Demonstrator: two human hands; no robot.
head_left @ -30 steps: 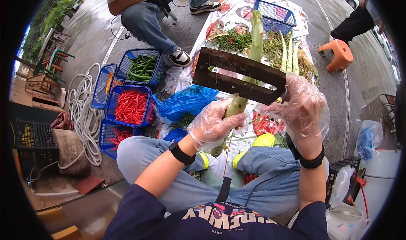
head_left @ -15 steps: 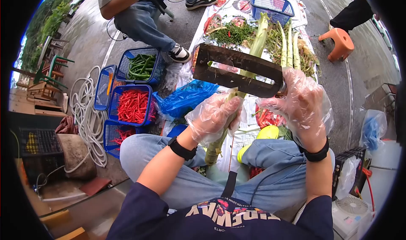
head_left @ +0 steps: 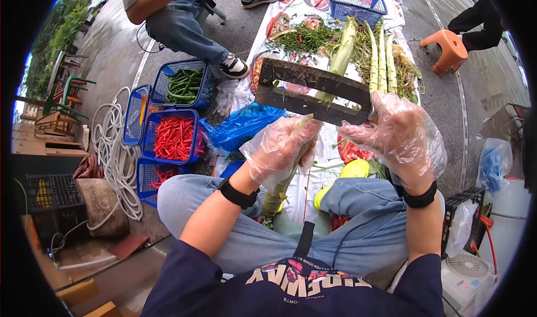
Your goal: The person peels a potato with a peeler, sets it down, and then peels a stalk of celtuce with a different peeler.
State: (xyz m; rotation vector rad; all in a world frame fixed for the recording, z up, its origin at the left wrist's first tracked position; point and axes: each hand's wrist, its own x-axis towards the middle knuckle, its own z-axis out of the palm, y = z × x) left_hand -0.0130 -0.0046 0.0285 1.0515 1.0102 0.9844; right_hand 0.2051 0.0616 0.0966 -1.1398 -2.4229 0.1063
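My left hand (head_left: 285, 152), in a clear plastic glove, is wrapped round a thick green stalk (head_left: 275, 197) that slants down between my knees. Its upper end shows just above my fingers, close to the lower edge of a wide dark blade (head_left: 313, 88) with a long slot. My right hand (head_left: 394, 135), gloved too, is closed on the knife at the blade's right end; the handle is mostly hidden by the fingers. Beyond the blade a pale green stalk (head_left: 344, 48) lies on the printed white sheet (head_left: 268, 62), with thinner stalks (head_left: 382, 62) to its right.
Blue baskets hold green peppers (head_left: 183, 88) and red peppers (head_left: 174, 138) at the left, near a coiled white hose (head_left: 114, 160). A blue bag (head_left: 240, 128) lies before my left knee. A seated person (head_left: 184, 26) is at upper left, an orange stool (head_left: 446, 51) at upper right.
My left hand has moved slightly left and down with the stalk. The knife stays almost in place. At the upper right, the person in black trousers has shifted by the stool.
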